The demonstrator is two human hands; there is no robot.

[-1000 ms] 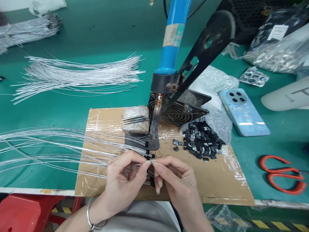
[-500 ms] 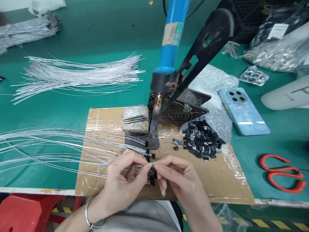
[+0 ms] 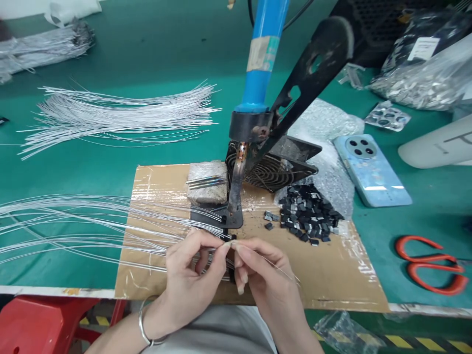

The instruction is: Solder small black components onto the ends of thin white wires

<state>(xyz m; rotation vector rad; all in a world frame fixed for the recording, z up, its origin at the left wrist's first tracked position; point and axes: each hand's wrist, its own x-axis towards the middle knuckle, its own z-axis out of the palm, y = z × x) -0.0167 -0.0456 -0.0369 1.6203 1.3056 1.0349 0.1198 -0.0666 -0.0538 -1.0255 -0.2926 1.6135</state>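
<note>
My left hand [image 3: 191, 275] and my right hand [image 3: 263, 278] meet fingertip to fingertip low over the cardboard sheet [image 3: 332, 275]. Both are pinched on a thin silver wire [image 3: 280, 268] that trails off to the right past my right hand. What else sits between the fingertips is too small to make out. Just beyond them stands a blue-handled soldering iron [image 3: 258, 73] in a black stand, its tip down on a small black base [image 3: 228, 216]. A fan of silver wires [image 3: 73, 226] runs in from the left toward my left hand. A pile of small black parts [image 3: 309, 214] lies to the right.
More silver wires [image 3: 118, 113] lie farther back on the green table. A grey block [image 3: 207, 183] and a black fan grille [image 3: 273, 169] sit behind the iron. A blue phone [image 3: 372, 169] and orange scissors [image 3: 431, 265] lie at the right, plastic bags [image 3: 416, 78] beyond.
My hands stay pinched together on the wire. The right hand has shifted slightly back to the left and the trailing wire end has swung with it.
</note>
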